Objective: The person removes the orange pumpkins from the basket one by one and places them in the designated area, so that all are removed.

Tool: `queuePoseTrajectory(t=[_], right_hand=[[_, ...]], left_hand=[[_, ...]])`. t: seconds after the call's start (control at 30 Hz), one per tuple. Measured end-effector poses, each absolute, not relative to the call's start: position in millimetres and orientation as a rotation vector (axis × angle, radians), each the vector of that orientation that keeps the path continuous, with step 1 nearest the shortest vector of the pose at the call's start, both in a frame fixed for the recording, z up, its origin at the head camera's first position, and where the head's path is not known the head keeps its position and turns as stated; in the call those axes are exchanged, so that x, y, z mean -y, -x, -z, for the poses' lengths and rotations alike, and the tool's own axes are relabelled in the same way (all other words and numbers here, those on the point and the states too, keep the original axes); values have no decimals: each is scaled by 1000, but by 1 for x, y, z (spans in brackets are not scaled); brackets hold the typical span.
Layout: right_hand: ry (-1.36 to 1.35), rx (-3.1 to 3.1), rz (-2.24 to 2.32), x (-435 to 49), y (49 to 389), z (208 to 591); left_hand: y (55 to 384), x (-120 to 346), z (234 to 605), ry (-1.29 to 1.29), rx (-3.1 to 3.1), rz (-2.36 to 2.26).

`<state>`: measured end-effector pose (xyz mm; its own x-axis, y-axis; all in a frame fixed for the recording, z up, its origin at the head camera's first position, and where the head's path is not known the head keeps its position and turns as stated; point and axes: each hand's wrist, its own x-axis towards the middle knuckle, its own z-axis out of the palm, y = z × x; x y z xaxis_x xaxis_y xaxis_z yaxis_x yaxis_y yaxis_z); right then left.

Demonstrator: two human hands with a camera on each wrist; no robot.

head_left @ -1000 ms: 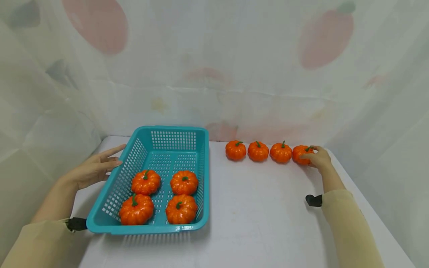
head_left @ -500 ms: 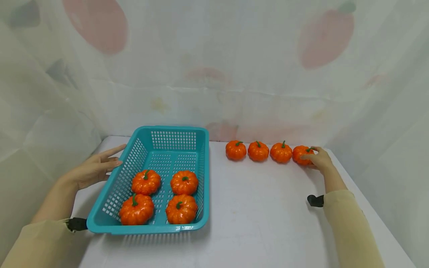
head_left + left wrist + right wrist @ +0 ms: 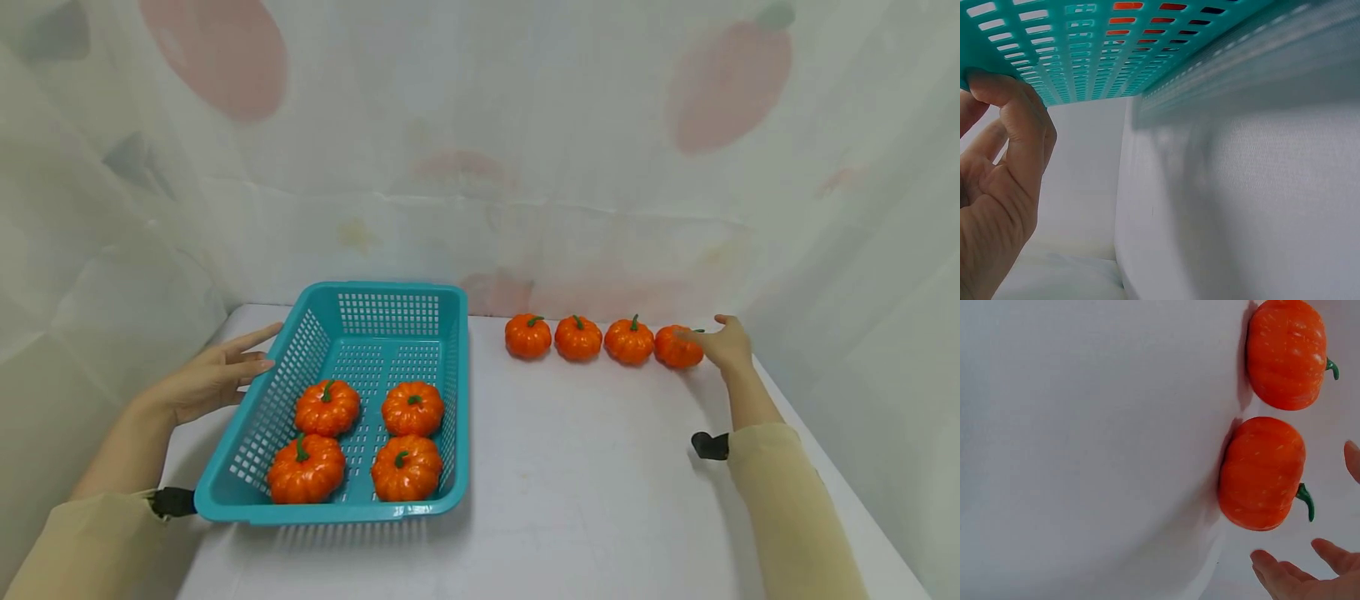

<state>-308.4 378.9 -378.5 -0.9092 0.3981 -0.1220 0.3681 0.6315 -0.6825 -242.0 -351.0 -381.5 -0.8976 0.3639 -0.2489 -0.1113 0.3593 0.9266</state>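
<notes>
My right hand point(image 3: 729, 343) hovers at the right end of a row of small orange pumpkins, fingers spread and holding nothing. It is nearest the end pumpkin point(image 3: 677, 348), which one finger overlaps in the head view. In the right wrist view, fingertips point(image 3: 1263, 559) show apart from that pumpkin point(image 3: 1262, 474) and its green stem. My left hand point(image 3: 213, 379) rests its fingers against the left rim of a teal plastic basket point(image 3: 462, 400). The left wrist view has the fingers point(image 3: 1019, 119) touching the rim from outside, beside the slotted wall point(image 3: 1094, 56).
Several pumpkins stand inside the basket's near half, including one at front left point(image 3: 306, 471). Other row pumpkins point(image 3: 577, 339) stand along the back of the white table point(image 3: 570, 467). A printed curtain point(image 3: 480, 242) hangs behind and at both sides.
My right hand has let go of the end pumpkin and drawn back slightly right, its fingers spreading. The pumpkin stays in the row. The left hand and basket have not moved.
</notes>
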Motion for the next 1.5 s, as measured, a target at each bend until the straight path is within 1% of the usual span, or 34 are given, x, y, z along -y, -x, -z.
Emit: queuePoseTrajectory(t=[0.17,0.27,0.47,0.87,1.1,1.3,1.5], right_hand=[[663,2627,-1129,-368,309,369],[602,2545,-1136,-358,308,362],[410,2523,-1241,-329,306,348],[-48,2639,-1462,-253,294,322],[-305,2654,-1598,-213,289,320],[-573,2696,-1619,-176,281,323],[-734,2738,-1671,-138,275,329]], left_hand=[[243,351,383,-224,-2207,-1563],[243,351,383,-226,-2201,-1568],[243,352,383,-232,-2191,-1584],[243,351,382,-235,-2192,-1577],[243,351,381,-235,-2189,-1575],[244,353,382,-250,-2176,-1581],[245,354,384,-257,-2174,-1581]])
